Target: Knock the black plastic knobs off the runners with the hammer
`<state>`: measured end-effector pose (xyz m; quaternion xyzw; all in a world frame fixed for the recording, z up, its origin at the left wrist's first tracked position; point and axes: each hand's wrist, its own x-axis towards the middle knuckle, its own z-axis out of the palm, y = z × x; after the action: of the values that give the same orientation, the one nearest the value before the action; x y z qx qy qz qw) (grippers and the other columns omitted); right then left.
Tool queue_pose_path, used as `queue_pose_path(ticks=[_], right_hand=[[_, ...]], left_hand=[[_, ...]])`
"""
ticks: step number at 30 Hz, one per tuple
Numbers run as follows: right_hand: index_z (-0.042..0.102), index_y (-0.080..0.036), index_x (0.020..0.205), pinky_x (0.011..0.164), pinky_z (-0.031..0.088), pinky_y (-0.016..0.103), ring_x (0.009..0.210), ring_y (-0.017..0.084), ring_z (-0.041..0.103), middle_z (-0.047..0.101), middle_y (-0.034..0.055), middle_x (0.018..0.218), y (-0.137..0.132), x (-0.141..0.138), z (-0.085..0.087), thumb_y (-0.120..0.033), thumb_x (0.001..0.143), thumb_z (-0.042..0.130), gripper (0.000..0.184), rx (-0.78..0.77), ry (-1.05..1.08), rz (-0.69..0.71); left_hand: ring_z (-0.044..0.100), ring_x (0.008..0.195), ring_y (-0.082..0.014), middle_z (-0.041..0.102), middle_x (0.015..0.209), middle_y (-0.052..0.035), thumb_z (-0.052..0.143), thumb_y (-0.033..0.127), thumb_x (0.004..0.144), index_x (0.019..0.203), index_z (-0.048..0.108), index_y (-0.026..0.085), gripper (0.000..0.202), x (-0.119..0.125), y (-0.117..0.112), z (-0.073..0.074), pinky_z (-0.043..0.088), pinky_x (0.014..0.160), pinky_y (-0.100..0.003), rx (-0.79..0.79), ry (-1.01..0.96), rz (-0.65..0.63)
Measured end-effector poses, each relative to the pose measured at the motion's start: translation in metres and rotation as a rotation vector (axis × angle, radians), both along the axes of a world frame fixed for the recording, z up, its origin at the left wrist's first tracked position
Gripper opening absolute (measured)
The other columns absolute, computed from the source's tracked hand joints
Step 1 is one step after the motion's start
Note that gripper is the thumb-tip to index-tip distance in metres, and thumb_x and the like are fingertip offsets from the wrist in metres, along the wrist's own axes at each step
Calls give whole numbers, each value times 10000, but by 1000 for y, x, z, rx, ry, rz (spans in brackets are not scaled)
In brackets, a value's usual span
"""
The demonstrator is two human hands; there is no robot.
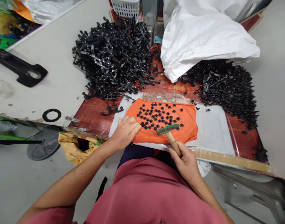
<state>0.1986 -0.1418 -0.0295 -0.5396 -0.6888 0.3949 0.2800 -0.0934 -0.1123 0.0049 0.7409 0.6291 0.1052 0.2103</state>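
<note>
An orange cloth [189, 123] lies on a white sheet [212, 130] over a reddish wooden board, and several small black round caps [159, 115] are scattered on it. My left hand [125, 131] rests at the cloth's left edge, fingers curled together and pressed near the closest caps; what they pinch, if anything, is hidden. My right hand [185, 161] grips the wooden handle of a small hammer [168, 132], whose green head lies on the cloth's near edge.
A heap of black plastic clips [114, 56] sits at the back left and another heap [228, 87] at the right, partly under a white sack [203, 34]. A white basket [127, 7] stands behind. A black ring [51, 115] and a yellow bag [73, 146] lie at the left.
</note>
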Motion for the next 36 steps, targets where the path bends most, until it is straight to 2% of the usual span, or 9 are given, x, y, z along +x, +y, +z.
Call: queue_pose_path(ticks=[8,11,14,16,19,21,26,30,36], right_hand=[[654,-221,930,571,411,224,582,125,533,564,-59,664,0,-1,2,-346,977,586,151,37,-28,42],[685,-215,1042,584,448,231,596,138,597,647,-41,703,6,2,9,-343,1003,562,181,69,-83,85],[654,-218,1306,697,534,261,796,186,735,785,30,991,18,3,25,-318,1040,506,320,145,-181,133],[573,-234,1453,827,573,297,1020,221,753,759,68,1249,28,-1,38,-282,1055,472,414,208,-240,178],[475,-248,1556,961,571,336,1159,228,716,695,80,1383,38,-13,53,-259,1071,440,487,315,-284,237],[449,-238,1579,932,585,340,1077,226,739,724,94,1325,41,-23,56,-269,1082,423,499,388,-326,241],[500,-244,1556,608,563,315,681,222,718,777,77,955,43,-39,51,-254,1069,437,491,468,-628,306],[452,-240,1587,637,539,285,722,201,714,769,90,999,44,-40,52,-277,1088,400,503,496,-636,272],[422,-277,1600,611,503,271,712,199,701,764,59,946,47,-42,61,-269,1076,437,524,437,-697,342]], left_hand=[[488,928,-245,587,909,-65,356,340,1079,831,652,180,417,3,-1,1,296,833,-404,53,126,-51],[489,916,-242,587,899,-63,368,337,1079,826,658,179,416,2,1,0,295,819,-398,45,138,-61],[489,901,-234,584,890,-57,364,335,1082,815,665,183,430,-1,4,-1,292,812,-394,28,114,-80],[488,895,-231,585,889,-55,366,335,1083,823,675,185,431,-2,5,-2,293,813,-392,25,98,-88],[484,892,-233,581,881,-56,363,335,1083,818,677,184,437,-1,5,-1,296,813,-390,31,104,-84],[482,899,-236,577,880,-58,358,331,1084,808,671,183,443,1,3,-1,297,816,-392,41,115,-80],[476,886,-230,575,877,-60,366,340,1082,818,668,174,434,3,1,-3,302,810,-385,76,104,-66],[472,901,-235,576,887,-60,362,345,1083,803,661,184,440,2,0,-7,295,811,-392,92,86,-65],[479,918,-242,588,901,-67,356,358,1081,803,665,181,452,5,-1,-8,298,821,-406,85,89,-33]])
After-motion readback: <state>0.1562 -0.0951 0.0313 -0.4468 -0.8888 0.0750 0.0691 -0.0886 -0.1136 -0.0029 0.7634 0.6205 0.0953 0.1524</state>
